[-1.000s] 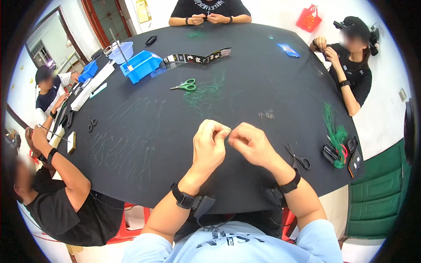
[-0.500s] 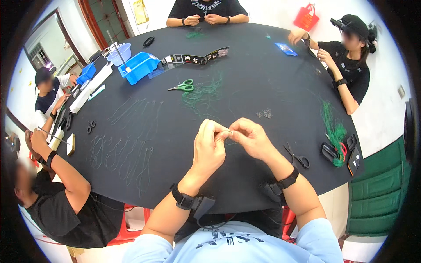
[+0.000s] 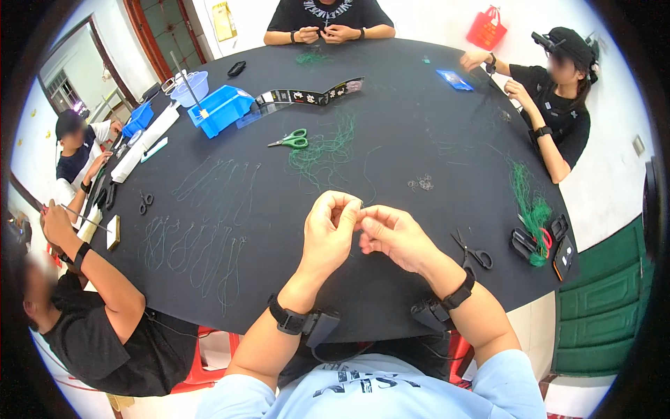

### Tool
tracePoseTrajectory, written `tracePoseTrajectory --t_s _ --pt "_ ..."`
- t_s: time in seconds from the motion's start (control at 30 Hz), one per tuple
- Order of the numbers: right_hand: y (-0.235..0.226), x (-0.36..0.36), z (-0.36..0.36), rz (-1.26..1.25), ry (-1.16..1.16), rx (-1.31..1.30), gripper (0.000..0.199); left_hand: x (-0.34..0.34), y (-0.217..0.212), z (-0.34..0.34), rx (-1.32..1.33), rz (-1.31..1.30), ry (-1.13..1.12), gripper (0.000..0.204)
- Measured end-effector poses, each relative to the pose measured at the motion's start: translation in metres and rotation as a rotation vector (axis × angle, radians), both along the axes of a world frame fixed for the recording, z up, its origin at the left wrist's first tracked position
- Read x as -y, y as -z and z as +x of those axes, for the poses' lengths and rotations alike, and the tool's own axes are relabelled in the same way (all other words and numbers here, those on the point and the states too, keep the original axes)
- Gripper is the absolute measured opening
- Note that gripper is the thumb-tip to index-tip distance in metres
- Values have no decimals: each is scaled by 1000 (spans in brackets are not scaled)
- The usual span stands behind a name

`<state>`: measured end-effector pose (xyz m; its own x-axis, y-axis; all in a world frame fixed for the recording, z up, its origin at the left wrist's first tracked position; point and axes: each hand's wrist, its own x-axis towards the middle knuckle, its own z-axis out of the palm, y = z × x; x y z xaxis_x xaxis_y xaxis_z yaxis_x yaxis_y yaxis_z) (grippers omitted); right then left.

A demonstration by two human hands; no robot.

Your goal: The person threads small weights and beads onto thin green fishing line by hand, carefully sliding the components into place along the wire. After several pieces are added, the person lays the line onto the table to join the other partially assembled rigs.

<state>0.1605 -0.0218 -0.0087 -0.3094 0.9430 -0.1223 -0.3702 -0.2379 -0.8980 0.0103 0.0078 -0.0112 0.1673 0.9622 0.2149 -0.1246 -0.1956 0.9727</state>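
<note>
Green cord (image 3: 364, 180) is pinched between left hand (image 3: 330, 229) and right hand (image 3: 392, 236), fingertips closed together | black table (image 3: 391, 126) near edge lies close below, bare cloth around | scissors (image 3: 472, 251) right | hands are held unchanged from earlier.

Round black surface (image 3: 391, 133). On it: green-handled scissors (image 3: 292, 139), tangled green thread (image 3: 323, 153), laid-out thread loops (image 3: 202, 237), blue tray (image 3: 220, 108), black scissors (image 3: 472, 251), green thread bundle (image 3: 532, 206) near right rim.
</note>
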Motion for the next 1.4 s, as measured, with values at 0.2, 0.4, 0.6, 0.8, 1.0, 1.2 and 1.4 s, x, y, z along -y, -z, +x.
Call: tracePoseTrajectory --t_s 0.2,0.4,0.6,0.8,1.0,1.2,1.4 --pt "7 -4 5 -7 172 -68 18 0 5 1 -152 98 -9 10" --pt "0 -5 11 169 284 105 8 4 -1 1 -92 37 93 16" --pt "-12 -13 45 232 476 135 7 0 -8 -7 -47 -148 139 18" --pt "-26 -16 117 274 930 72 11 -5 -9 -11 -20 -138 213 20" --pt "-26 -12 180 221 1250 -14 13 -7 -9 -15 -9 -160 253 19" --pt "-14 -9 215 167 1392 -91 16 -5 -12 -12 24 -150 273 18" --pt "-12 -17 192 160 1336 -95 15 -5 -15 -13 317 22 288 14"
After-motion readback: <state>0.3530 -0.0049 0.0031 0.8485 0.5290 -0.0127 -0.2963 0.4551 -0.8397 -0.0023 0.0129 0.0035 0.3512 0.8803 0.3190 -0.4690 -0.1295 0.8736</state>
